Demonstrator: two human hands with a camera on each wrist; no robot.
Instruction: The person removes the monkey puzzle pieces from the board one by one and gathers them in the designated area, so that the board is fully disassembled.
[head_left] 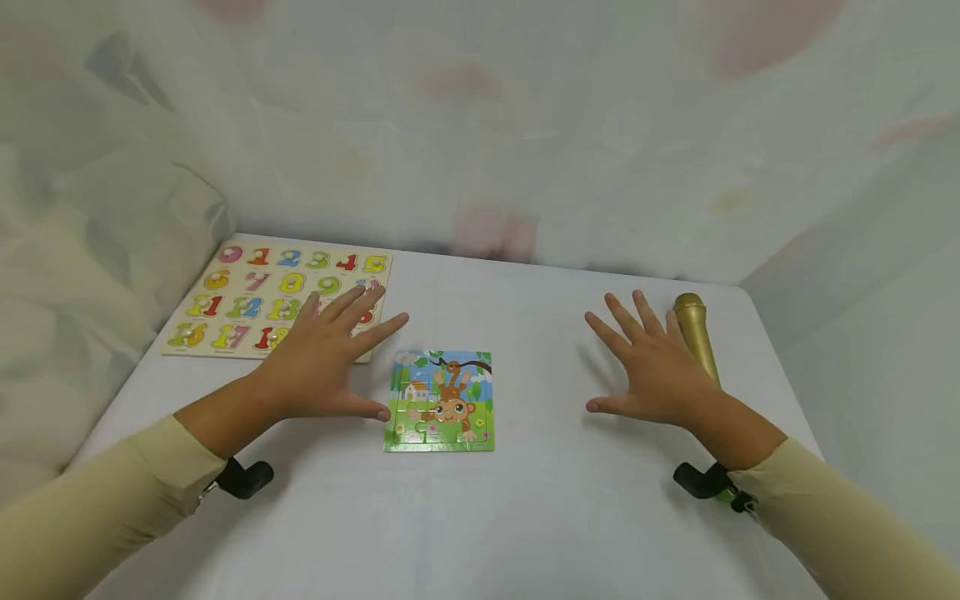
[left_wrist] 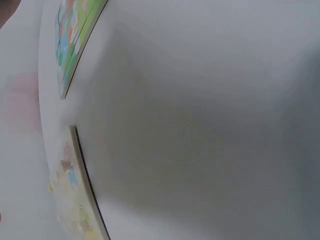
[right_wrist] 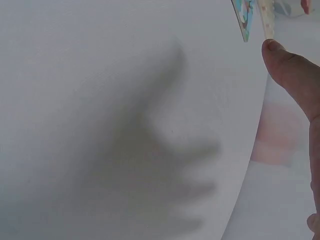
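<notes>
A glossy, square monkey puzzle [head_left: 450, 400], interlocking pieces [head_left: 421, 428] fitted inside its flat frame [head_left: 442, 447], lies on the smooth white table [head_left: 525, 517] near the left hand [head_left: 318, 358], which spreads wide, holding nothing. The right hand [head_left: 655, 360] splays equally empty beside a rod-shaped gold microphone [head_left: 694, 332]. Beyond the left hand, a pale number board [head_left: 237, 285], probably wooden, holds rounded, coloured numerals [head_left: 292, 283].

The head view looks forward and down from above the near side, covering the table [head_left: 547, 508] and the backdrop [head_left: 480, 142] behind it. The left wrist view sits close over the table, turned sideways, sharing the monkey puzzle [head_left: 446, 406] and number board [head_left: 247, 308] with the head view. The right wrist view, likewise close and sideways, shows the monkey puzzle at its top edge.
</notes>
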